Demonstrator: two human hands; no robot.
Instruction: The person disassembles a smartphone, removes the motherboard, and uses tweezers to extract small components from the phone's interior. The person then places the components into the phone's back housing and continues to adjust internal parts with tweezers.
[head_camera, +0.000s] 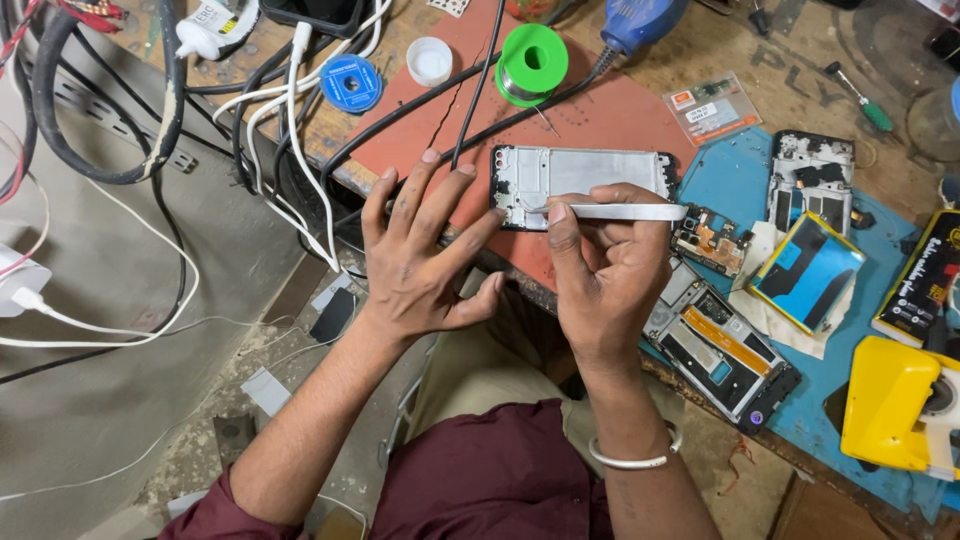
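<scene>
The phone frame (580, 185) lies flat on the red mat (600, 110) at the bench edge. My right hand (605, 265) pinches white tweezers (620, 212) shut between thumb and fingers, their tip on the frame's lower left. My left hand (420, 255) is spread open, fingertips touching the frame's left end. A small clear packet (712, 108) with an orange label sits up right; a yellow-and-black box (920, 285) is cut off at the right edge

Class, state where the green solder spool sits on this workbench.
The green solder spool sits top centre in the head view, on the red mat, right of the white cap.
</scene>
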